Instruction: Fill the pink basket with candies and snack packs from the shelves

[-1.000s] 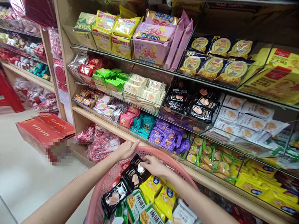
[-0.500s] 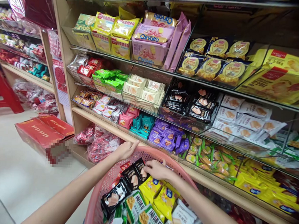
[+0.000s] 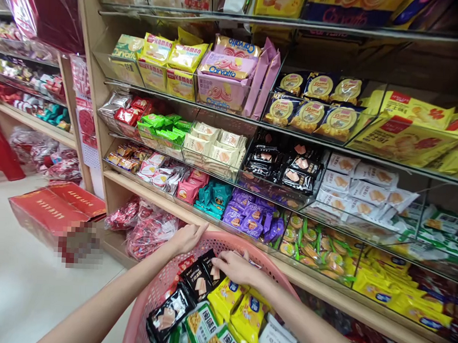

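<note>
A pink plastic basket (image 3: 142, 295) with a perforated wall stands before the shelves, filled with wrapped snacks. My left hand (image 3: 189, 238) is closed over its far left rim, the fingertips partly hidden behind it. Inside the basket, my right hand (image 3: 234, 265) has its curled fingers at the edge of a black snack packet (image 3: 213, 271). Beside that lie another black packet (image 3: 197, 281) and one nearer me. Yellow packets (image 3: 249, 313) sit under my right wrist. Green-and-white packets (image 3: 201, 321) and white packets (image 3: 276, 338) fill the near side.
A shelf unit (image 3: 143, 187) with clear-fronted compartments rises ahead. It holds purple packets (image 3: 245, 213), black packets (image 3: 300, 165), white packets (image 3: 372, 189) and yellow packets (image 3: 395, 293). A red carton (image 3: 54, 208) lies on the floor at left, near bagged red goods (image 3: 152, 231) and a red stool (image 3: 2, 149).
The view has tilted upward, so more of the top shelf shows and the shelves sit lower and slightly left. Both hands keep their places at the basket.
</note>
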`<control>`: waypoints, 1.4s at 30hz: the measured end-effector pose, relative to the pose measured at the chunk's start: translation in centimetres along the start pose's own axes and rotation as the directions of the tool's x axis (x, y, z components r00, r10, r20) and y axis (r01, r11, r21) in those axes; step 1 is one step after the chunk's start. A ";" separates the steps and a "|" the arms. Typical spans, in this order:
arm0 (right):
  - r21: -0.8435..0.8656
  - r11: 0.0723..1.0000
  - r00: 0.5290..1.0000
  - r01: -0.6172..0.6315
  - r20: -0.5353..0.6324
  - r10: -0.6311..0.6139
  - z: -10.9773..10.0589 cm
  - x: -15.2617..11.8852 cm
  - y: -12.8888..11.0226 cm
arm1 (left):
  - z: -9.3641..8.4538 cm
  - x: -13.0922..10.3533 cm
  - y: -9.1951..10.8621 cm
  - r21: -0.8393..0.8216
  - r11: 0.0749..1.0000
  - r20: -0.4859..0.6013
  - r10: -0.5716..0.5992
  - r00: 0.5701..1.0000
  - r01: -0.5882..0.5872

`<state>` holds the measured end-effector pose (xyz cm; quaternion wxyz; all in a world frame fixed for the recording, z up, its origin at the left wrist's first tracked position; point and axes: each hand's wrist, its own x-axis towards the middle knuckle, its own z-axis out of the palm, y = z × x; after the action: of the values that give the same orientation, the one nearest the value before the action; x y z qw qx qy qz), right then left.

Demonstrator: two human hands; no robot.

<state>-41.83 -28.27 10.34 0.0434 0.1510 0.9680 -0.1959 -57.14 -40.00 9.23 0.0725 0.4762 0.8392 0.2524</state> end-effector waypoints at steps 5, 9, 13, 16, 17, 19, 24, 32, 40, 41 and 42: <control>-0.062 0.970 0.943 0.237 -0.226 -0.245 -4.9 -1.5 -1.7 | 0.2 0.2 -0.3 0.020 1.000 0.002 0.014 1.000 -0.014; -0.256 0.903 0.772 0.346 -0.469 -0.428 -11.6 -2.5 -3.6 | 0.7 0.4 -0.9 0.064 0.997 0.009 0.033 0.999 -0.033; -0.477 0.855 0.621 0.203 -0.613 -0.489 -19.1 -1.3 -3.2 | 0.9 0.5 -1.0 0.096 0.995 0.022 0.011 1.000 -0.013; -0.578 0.816 0.606 0.001 -0.649 -0.460 -23.3 0.7 -1.6 | 0.8 0.4 -1.0 0.088 0.996 0.013 0.026 1.000 -0.027; -0.602 0.797 0.619 -0.050 -0.645 -0.448 -24.2 1.4 -1.2 | 0.8 0.3 -0.9 0.088 0.995 0.011 0.034 0.999 -0.035; -0.631 0.766 0.649 -0.122 -0.634 -0.420 -25.3 2.6 -0.6 | 0.7 0.2 -0.8 0.091 0.995 0.003 0.038 0.999 -0.038; -0.545 0.806 0.678 -0.233 -0.685 -0.267 -26.1 5.3 -1.4 | 0.8 0.1 -0.9 0.100 0.995 0.009 0.020 1.000 -0.021; -0.482 0.859 0.731 -0.173 -0.647 -0.215 -27.6 7.9 -1.4 | 1.0 0.2 -1.6 0.228 0.971 0.029 0.068 0.997 -0.073; -0.582 0.765 0.667 -0.276 -0.689 -0.284 -26.1 6.6 -1.1 | 0.6 0.2 -1.2 0.192 0.980 0.010 0.046 0.999 -0.047; -0.588 0.753 0.649 -0.296 -0.702 -0.294 -25.8 6.4 -1.2 | 0.5 0.1 -1.1 0.201 0.978 0.014 0.052 0.999 -0.053; -0.593 0.741 0.631 -0.315 -0.714 -0.304 -25.6 6.2 -1.2 | 0.4 0.1 -1.0 0.211 0.976 0.018 0.057 0.998 -0.060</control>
<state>-48.72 -17.60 33.39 -0.3248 0.1969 0.8903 0.2513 -57.79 -40.19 8.36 0.0190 0.5072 0.8465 0.1609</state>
